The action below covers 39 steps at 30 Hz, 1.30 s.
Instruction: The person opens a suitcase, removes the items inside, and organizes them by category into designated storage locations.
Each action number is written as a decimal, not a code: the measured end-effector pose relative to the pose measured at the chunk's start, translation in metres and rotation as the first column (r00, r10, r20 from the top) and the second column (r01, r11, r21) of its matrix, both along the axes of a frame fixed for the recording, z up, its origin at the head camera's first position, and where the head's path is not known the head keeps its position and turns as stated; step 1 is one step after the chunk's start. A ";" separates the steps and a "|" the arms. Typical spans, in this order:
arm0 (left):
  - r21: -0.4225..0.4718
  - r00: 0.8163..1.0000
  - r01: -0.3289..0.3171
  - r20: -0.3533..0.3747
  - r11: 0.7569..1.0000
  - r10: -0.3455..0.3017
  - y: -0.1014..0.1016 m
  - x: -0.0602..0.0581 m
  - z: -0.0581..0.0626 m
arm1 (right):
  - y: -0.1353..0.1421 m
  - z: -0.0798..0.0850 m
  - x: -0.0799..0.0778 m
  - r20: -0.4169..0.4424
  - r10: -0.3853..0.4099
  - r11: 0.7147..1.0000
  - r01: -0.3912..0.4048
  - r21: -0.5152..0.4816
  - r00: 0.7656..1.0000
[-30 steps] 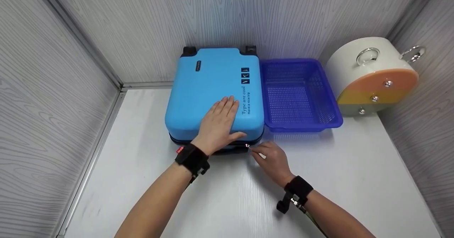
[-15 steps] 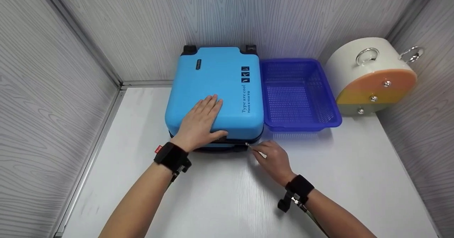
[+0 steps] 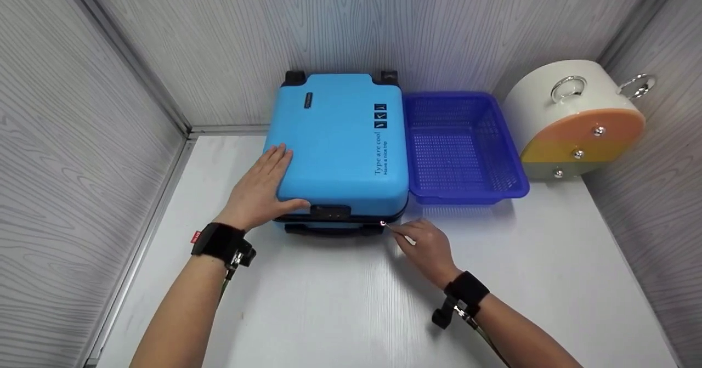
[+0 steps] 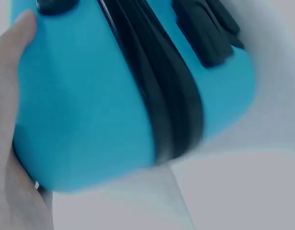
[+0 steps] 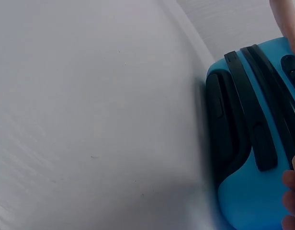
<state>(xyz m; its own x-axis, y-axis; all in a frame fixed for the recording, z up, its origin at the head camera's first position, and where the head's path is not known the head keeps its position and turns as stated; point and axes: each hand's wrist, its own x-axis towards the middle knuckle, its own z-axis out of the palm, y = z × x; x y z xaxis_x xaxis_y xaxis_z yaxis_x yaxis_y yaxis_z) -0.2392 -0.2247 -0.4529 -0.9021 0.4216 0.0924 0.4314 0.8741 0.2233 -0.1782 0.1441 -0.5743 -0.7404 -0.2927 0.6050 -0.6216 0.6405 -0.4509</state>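
Observation:
A bright blue hard-shell suitcase (image 3: 337,137) lies flat on the white table, its wheels toward the back wall. Along its front run a black zipper band (image 4: 157,86), a combination lock (image 3: 330,212) and a black carry handle (image 3: 329,231). My left hand (image 3: 258,192) rests with straight fingers over the front left corner of the lid, thumb pointing toward the lock. At the front right corner, my right hand (image 3: 425,244) pinches a small metal zipper pull (image 3: 383,223) between thumb and forefinger. Only a few right fingertips (image 5: 292,201) show in the right wrist view.
Right beside the suitcase stands a blue-purple plastic basket (image 3: 466,199). Farther right sits a white rounded box (image 3: 548,91) with a striped orange, yellow and green front, round knobs and metal rings. Wood-grain walls (image 3: 351,22) enclose the table (image 3: 340,313).
My left hand has slid left across the lid, from near the printed lettering to the front left corner, uncovering the lock. The right hand stays nearly in place at the zipper pull.

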 end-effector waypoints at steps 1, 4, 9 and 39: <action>0.014 1.000 -0.008 0.006 1.000 0.007 -0.002 0.000 -0.001 | 0.000 0.000 0.000 0.011 -0.005 1.000 0.005 -0.008 1.000; 0.046 1.000 -0.009 0.015 0.999 0.009 -0.005 -0.001 -0.004 | -0.001 0.001 0.001 0.048 -0.015 0.999 0.016 -0.036 0.999; 0.052 1.000 0.004 0.011 0.999 -0.005 -0.004 -0.002 -0.004 | -0.006 0.004 0.002 0.086 0.004 0.998 0.001 -0.060 0.996; 0.074 1.000 -0.008 0.017 0.997 0.007 -0.005 0.002 -0.003 | -0.100 0.014 0.004 0.163 0.168 0.982 -0.180 0.063 0.972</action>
<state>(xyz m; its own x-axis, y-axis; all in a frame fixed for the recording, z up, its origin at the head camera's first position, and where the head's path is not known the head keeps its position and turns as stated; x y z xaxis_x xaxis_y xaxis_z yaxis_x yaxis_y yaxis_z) -0.2376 -0.2297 -0.4561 -0.9070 0.4070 0.1082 0.4203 0.8581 0.2949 -0.1745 0.0446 -0.5603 -0.7578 -0.4663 0.4565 -0.6521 0.5651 -0.5054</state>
